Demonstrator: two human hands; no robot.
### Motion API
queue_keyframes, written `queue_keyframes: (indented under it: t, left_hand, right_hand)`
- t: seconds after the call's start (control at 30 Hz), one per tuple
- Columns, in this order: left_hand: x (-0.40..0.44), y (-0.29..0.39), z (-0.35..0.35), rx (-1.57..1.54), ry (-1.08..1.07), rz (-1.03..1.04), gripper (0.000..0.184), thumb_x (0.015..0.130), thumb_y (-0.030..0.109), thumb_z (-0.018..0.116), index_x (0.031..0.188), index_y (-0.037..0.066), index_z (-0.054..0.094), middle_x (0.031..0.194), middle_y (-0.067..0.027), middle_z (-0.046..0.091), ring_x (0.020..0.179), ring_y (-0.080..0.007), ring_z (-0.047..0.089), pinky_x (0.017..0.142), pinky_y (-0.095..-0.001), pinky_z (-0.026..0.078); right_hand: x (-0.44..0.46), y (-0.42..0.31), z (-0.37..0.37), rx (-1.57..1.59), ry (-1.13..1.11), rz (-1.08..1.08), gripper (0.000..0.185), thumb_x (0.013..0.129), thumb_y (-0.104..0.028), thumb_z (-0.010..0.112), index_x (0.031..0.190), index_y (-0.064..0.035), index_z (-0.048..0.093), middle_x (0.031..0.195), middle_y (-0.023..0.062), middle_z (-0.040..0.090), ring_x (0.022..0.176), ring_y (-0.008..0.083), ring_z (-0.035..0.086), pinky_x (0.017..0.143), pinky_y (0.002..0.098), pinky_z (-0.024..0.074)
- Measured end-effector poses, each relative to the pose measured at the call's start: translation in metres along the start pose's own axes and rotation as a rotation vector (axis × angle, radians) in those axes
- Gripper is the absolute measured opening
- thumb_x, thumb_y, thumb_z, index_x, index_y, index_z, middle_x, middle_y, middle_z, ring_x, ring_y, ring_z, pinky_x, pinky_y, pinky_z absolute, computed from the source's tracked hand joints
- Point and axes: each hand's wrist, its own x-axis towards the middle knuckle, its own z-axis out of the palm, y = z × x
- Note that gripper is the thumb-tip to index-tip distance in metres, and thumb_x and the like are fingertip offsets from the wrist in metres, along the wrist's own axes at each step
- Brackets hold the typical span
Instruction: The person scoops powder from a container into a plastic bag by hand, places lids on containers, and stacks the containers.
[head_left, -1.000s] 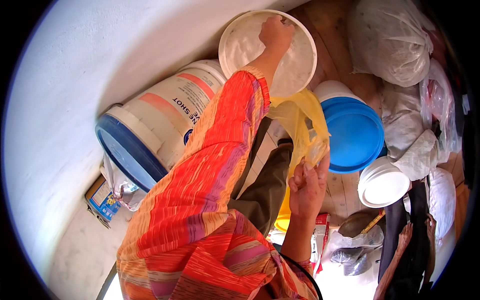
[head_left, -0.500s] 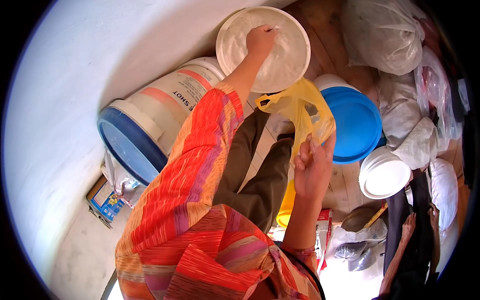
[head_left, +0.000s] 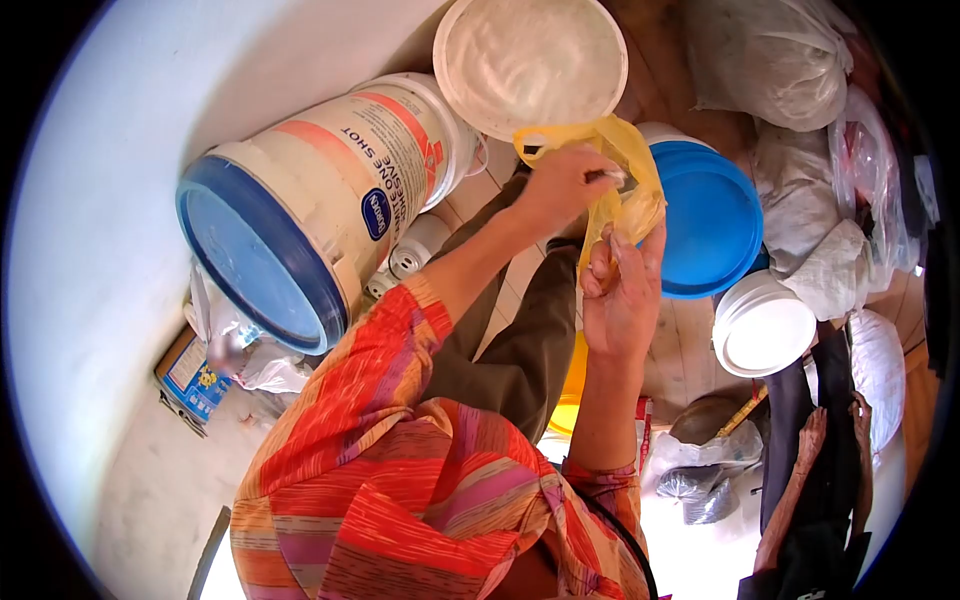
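My left hand is closed in a pinch over the mouth of a yellow plastic bag; a small pale bit shows at its fingertips, too small to name. My right hand, palm up, grips the lower part of the bag from below. Just above the bag lies a round white tub with a pale, streaked surface inside its rim. Against the bag's right side is a container with a blue lid.
A large adhesive bucket lies on its side by the wall. White lids, cloth bundles and a stuffed plastic bag are at right. Another person's hands rest over dark clothing at lower right. A blue box stands at left.
My left hand has come down from inside the white tub to the mouth of the yellow bag. The bag and my right hand have shifted slightly up in view.
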Motion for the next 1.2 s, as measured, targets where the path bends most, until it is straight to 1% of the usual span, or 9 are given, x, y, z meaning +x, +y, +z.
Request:
queue_keyframes:
  t: [0.1, 0.17, 0.2, 0.27, 0.4, 0.47, 0.67, 0.77, 1.2]
  left_hand:
    - [-0.002, -0.034, 0.026, 0.241, -0.095, 0.193, 0.014, 0.081, 0.012, 0.057, 0.083, 0.000, 0.064, 0.086, -0.0139, 0.062, 0.077, -0.0255, 0.060, 0.068, -0.0344, 0.046]
    - [-0.006, -0.048, 0.037, 0.283, 0.061, 0.195, 0.012, 0.080, 0.012, 0.056, 0.081, 0.002, 0.063, 0.086, -0.0144, 0.062, 0.078, -0.0285, 0.061, 0.069, -0.0376, 0.047]
    - [-0.006, -0.040, 0.030, 0.280, 0.060, 0.191, 0.012, 0.080, 0.012, 0.056, 0.081, 0.002, 0.063, 0.086, -0.0144, 0.062, 0.078, -0.0285, 0.061, 0.069, -0.0376, 0.047]
    - [0.001, -0.009, -0.002, 0.210, -0.019, -0.028, 0.013, 0.080, 0.014, 0.056, 0.082, 0.003, 0.063, 0.084, -0.0158, 0.062, 0.075, -0.0307, 0.060, 0.068, -0.0379, 0.047]
    - [0.036, -0.028, -0.028, 0.067, 0.158, -0.131, 0.017, 0.081, 0.018, 0.058, 0.090, 0.005, 0.065, 0.089, -0.0115, 0.065, 0.078, -0.0230, 0.061, 0.070, -0.0344, 0.047]
    - [0.066, -0.078, -0.023, 0.322, 0.288, 0.169, 0.017, 0.081, 0.020, 0.059, 0.090, 0.007, 0.066, 0.087, -0.0094, 0.064, 0.076, -0.0226, 0.061, 0.069, -0.0347, 0.047]
    - [0.106, -0.107, -0.004, 0.785, 0.152, 0.264, 0.022, 0.079, 0.025, 0.062, 0.096, 0.012, 0.064, 0.092, -0.0044, 0.061, 0.086, -0.0239, 0.058, 0.072, -0.0363, 0.048]
    - [0.110, -0.097, -0.003, 0.880, 0.122, 0.207, 0.024, 0.078, 0.026, 0.063, 0.099, 0.015, 0.063, 0.096, -0.0018, 0.061, 0.094, -0.0220, 0.056, 0.075, -0.0361, 0.049]
    - [0.120, -0.108, 0.006, 0.955, 0.080, 0.215, 0.022, 0.079, 0.028, 0.057, 0.097, 0.018, 0.063, 0.095, 0.0005, 0.062, 0.093, -0.0205, 0.057, 0.075, -0.0367, 0.049]
  right_hand:
    - [-0.006, 0.000, 0.002, -0.035, 0.001, 0.002, 0.054, 0.086, -0.005, 0.047, 0.136, -0.0141, 0.027, 0.091, -0.0008, 0.047, 0.060, 0.0047, 0.043, 0.046, 0.0179, 0.0354]
    - [-0.010, 0.002, 0.001, -0.041, 0.010, 0.002, 0.054, 0.086, -0.004, 0.046, 0.136, -0.0139, 0.027, 0.092, -0.0006, 0.047, 0.061, 0.0046, 0.043, 0.045, 0.0178, 0.0356]
    - [-0.012, 0.003, 0.000, -0.037, 0.018, -0.004, 0.055, 0.086, -0.004, 0.046, 0.136, -0.0138, 0.027, 0.093, -0.0004, 0.048, 0.061, 0.0045, 0.043, 0.045, 0.0178, 0.0358]
    - [-0.013, 0.004, -0.004, -0.038, 0.016, -0.001, 0.055, 0.085, -0.004, 0.046, 0.136, -0.0137, 0.027, 0.093, -0.0002, 0.048, 0.061, 0.0045, 0.043, 0.045, 0.0178, 0.0358]
    - [-0.017, 0.007, -0.009, -0.053, 0.011, 0.009, 0.056, 0.084, -0.004, 0.046, 0.136, -0.0135, 0.027, 0.091, -0.0001, 0.047, 0.059, 0.0043, 0.042, 0.045, 0.0181, 0.0357]
    - [-0.020, 0.008, -0.009, -0.048, 0.008, 0.019, 0.056, 0.084, -0.005, 0.047, 0.136, -0.0134, 0.027, 0.090, -0.0001, 0.047, 0.059, 0.0043, 0.042, 0.044, 0.0182, 0.0356]
    - [-0.026, 0.015, -0.008, -0.030, 0.013, 0.058, 0.059, 0.084, -0.005, 0.047, 0.138, -0.0148, 0.024, 0.085, 0.0000, 0.046, 0.058, 0.0041, 0.042, 0.043, 0.0181, 0.0355]
    - [-0.030, 0.017, -0.009, -0.018, 0.007, 0.080, 0.061, 0.085, -0.006, 0.047, 0.139, -0.0163, 0.022, 0.084, 0.0002, 0.046, 0.057, 0.0042, 0.042, 0.043, 0.0180, 0.0355]
    - [-0.031, 0.026, -0.006, 0.008, 0.032, 0.089, 0.056, 0.086, -0.005, 0.047, 0.137, -0.0159, 0.025, 0.084, 0.0000, 0.047, 0.058, 0.0036, 0.042, 0.044, 0.0175, 0.0360]
